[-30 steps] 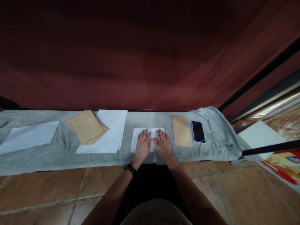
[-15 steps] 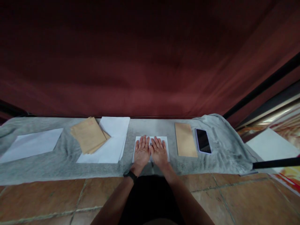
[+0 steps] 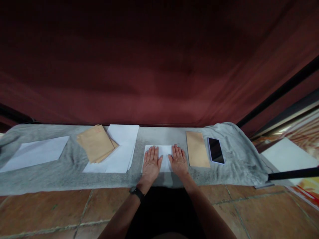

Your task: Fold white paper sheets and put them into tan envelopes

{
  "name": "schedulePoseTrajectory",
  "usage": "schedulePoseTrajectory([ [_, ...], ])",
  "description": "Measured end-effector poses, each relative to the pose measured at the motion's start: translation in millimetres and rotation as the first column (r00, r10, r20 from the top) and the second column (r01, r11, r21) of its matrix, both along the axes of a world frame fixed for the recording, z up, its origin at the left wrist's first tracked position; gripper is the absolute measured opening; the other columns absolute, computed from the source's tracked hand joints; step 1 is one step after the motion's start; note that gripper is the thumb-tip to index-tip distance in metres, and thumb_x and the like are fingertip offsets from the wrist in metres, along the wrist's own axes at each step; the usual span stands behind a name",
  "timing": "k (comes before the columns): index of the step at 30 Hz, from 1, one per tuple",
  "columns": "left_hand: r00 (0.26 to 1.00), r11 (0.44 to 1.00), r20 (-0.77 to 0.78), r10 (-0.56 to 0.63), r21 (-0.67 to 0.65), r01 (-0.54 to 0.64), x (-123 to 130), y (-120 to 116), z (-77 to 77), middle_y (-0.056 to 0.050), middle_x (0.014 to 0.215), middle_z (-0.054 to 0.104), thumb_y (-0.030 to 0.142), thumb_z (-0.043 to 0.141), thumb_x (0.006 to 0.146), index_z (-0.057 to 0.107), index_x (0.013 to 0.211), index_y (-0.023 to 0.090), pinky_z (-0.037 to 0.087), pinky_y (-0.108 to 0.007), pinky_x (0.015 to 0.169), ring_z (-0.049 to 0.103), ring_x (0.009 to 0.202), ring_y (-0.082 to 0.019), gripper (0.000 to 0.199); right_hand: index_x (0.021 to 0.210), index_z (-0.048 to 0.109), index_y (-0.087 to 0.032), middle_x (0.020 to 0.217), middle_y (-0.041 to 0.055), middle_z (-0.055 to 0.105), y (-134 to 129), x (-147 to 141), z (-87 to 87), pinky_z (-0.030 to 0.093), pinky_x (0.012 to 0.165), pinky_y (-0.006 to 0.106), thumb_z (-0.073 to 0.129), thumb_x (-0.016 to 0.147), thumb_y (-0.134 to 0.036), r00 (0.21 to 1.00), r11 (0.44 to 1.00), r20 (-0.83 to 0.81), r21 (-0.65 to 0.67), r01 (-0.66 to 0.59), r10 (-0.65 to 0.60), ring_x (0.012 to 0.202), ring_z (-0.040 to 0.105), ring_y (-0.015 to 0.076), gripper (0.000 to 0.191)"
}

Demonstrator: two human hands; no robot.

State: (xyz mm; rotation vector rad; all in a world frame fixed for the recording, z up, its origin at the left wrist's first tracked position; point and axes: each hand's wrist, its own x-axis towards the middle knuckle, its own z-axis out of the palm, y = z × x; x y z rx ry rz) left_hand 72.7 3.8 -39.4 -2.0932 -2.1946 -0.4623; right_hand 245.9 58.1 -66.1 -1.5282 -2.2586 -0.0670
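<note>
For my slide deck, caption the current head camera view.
Two hands lie flat on white paper, beside a brown envelope and phone.

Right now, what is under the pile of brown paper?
The pile of brown paper overlaps large white sheets on its right; gray cloth shows around its left side. Anything wholly beneath it is covered and can't be seen.

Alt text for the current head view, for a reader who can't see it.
Left hand and right hand lie flat on white paper on a grey cloth, between stacked brown envelopes and a phone.
</note>
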Motion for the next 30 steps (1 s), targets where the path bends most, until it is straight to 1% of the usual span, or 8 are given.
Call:
schedulePoseTrajectory([
  [2,0.994,0.994,-0.005,-0.111,-0.019,0.111,12.2,-4.2,0.9,-0.010,0.162,0.040,0.041,0.038,0.103,0.045,0.153,0.022,0.028,-0.055,0.124,0.032,0.152,-0.029,0.054,0.154,0.042,-0.008,0.158,0.0187,0.042,1.0,0.1,2.8,0.029,0.121,0.049,0.039,0.106,-0.036,1.000,1.000,-0.006,-0.006,-0.002,0.002,0.146,0.043,0.0300,0.056],
  [4,0.989,0.988,-0.006,-0.150,-0.040,0.150,19.8,-7.5,1.0,-0.008,0.162,0.040,0.042,0.041,0.103,0.045,0.153,0.025,0.028,-0.054,0.124,0.032,0.152,-0.028,0.054,0.153,0.043,-0.008,0.157,0.0188,0.044,0.8,-1.9,6.6,0.029,0.121,0.050,0.039,0.106,-0.035,1.000,1.000,-0.010,-0.018,0.003,-0.003,0.145,0.043,0.0305,0.054],
  [7,0.990,0.988,-0.010,-0.139,-0.064,0.138,22.2,-9.2,0.2,-0.009,0.162,0.038,0.040,0.040,0.103,0.042,0.155,0.022,0.026,-0.054,0.125,0.030,0.153,-0.027,0.055,0.152,0.045,-0.007,0.156,0.0192,0.046,-6.5,-11.8,12.4,0.029,0.121,0.051,0.037,0.106,-0.031,1.000,0.998,-0.018,-0.061,0.015,-0.017,0.146,0.042,0.0301,0.052],
  [12,0.989,0.985,-0.023,-0.143,-0.098,0.140,16.1,-11.3,0.0,-0.011,0.161,0.040,0.026,0.032,0.102,0.039,0.156,0.015,0.026,-0.051,0.126,0.031,0.153,-0.025,0.055,0.150,0.049,-0.014,0.160,0.0128,0.043,-31.3,-25.5,16.6,0.029,0.122,0.050,0.036,0.106,-0.028,0.993,0.987,-0.018,-0.109,-0.116,0.115,0.148,0.040,0.0269,0.048],
  [16,0.992,0.991,-0.026,-0.122,-0.051,0.120,4.6,-22.7,1.0,-0.014,0.161,0.040,0.034,0.033,0.104,0.039,0.155,0.013,0.029,-0.049,0.125,0.034,0.152,-0.026,0.056,0.153,0.043,-0.012,0.160,0.0164,0.041,-39.7,-12.9,16.1,0.031,0.120,0.050,0.042,0.105,-0.031,0.994,0.992,-0.001,-0.070,-0.108,0.108,0.149,0.037,0.0282,0.052],
  [23,1.000,1.000,0.001,0.012,-0.023,-0.012,-20.3,-45.7,-2.8,-0.019,0.159,0.041,0.043,0.034,0.104,0.040,0.154,0.007,0.031,-0.051,0.123,0.036,0.150,-0.031,0.062,0.156,0.037,-0.007,0.160,0.0186,0.040,-41.6,7.2,17.3,0.030,0.120,0.048,0.039,0.106,-0.038,0.998,0.998,0.027,-0.039,-0.048,0.049,0.147,0.041,0.0296,0.058],
  [27,0.999,1.000,0.027,0.025,-0.005,-0.025,-9.1,-43.0,2.6,-0.019,0.159,0.040,0.038,0.033,0.104,0.038,0.155,0.007,0.028,-0.054,0.124,0.033,0.151,-0.031,0.059,0.157,0.035,-0.008,0.159,0.0187,0.041,-46.6,5.6,20.7,0.029,0.122,0.050,0.038,0.106,-0.037,1.000,0.999,0.013,-0.041,-0.025,0.026,0.147,0.040,0.0294,0.059],
  [30,0.994,0.994,0.035,-0.105,-0.026,0.106,10.6,-33.7,9.2,-0.013,0.162,0.038,0.031,0.032,0.104,0.038,0.156,0.013,0.026,-0.051,0.126,0.029,0.153,-0.027,0.056,0.157,0.038,-0.013,0.160,0.0150,0.041,-56.0,4.8,21.9,0.027,0.123,0.050,0.038,0.106,-0.032,0.997,0.996,0.019,-0.053,-0.068,0.069,0.147,0.041,0.0277,0.054],
])
